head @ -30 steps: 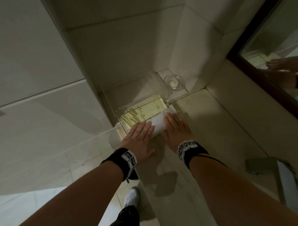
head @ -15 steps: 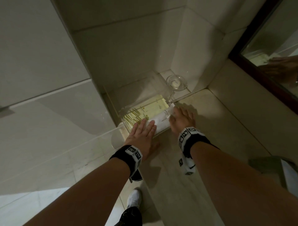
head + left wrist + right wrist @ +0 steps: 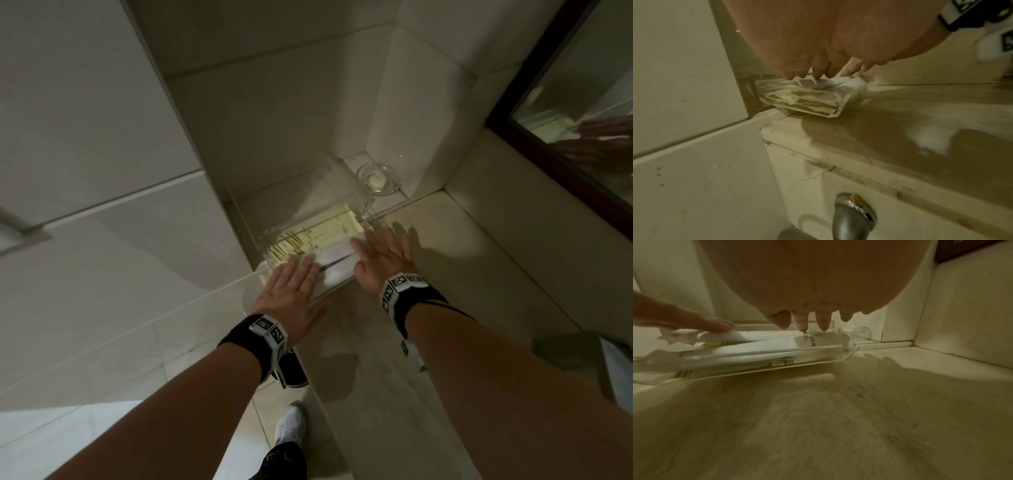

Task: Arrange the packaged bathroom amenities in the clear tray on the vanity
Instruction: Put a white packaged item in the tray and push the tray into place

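Moved: my right hand (image 3: 383, 263), knuckles bent over the far end of the white packets half a second ago, now lies flat with fingers spread; my left hand (image 3: 289, 291) has stayed flat on the near end.
Counter (image 3: 428, 308): pale stone, running into a tiled corner; the clear tray (image 3: 346, 195) sits at its far left end against the wall.
Mirror (image 3: 582, 113): dark-framed, up on the right, with my hands reflected in it.
Clear tray: it holds the yellow packets (image 3: 329, 231) lying flat along its floor, and the white packets (image 3: 337, 263) on top along the near side.
Left grip: flat and wide open, fingers straight and together, fingertips (image 3: 819, 75) pressing down on the left end of the white packets; nothing is held.
Right grip: flat and wide open, fingers fanned out, fingertips (image 3: 823, 326) touching the right end of the white packets just at the tray's corner; nothing is held.
White packets: two long ones side by side, crinkled at the ends, one with dark print near my right fingers; the print is too blurred to read.
Glass dish (image 3: 378, 178): small, round, just beyond the tray in the corner, with a pale round thing in it.
Shoe (image 3: 289, 425): white, on the floor below the counter edge.
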